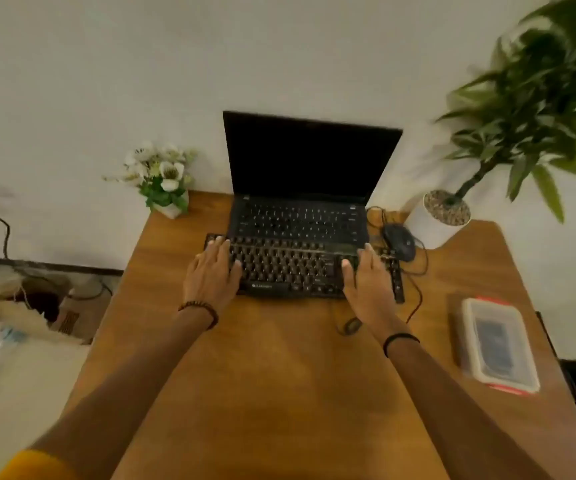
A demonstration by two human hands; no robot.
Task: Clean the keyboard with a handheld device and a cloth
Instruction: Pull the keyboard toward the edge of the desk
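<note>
A black external keyboard (290, 268) lies across the wooden desk (279, 375), its far edge against the front of an open black laptop (300, 216) whose screen is dark. My left hand (210, 275) rests flat on the keyboard's left end, fingers spread. My right hand (369, 282) lies flat on its right part, fingers extended, covering some keys. Neither hand holds a tool. I see no loose cloth or handheld device on the desk.
A black wired mouse (399, 241) sits right of the laptop, its cable looping over the desk. A clear lidded plastic box (499, 344) with something dark inside lies at the right. A small flower pot (162, 178) and a tall potted plant (442, 216) stand at the back.
</note>
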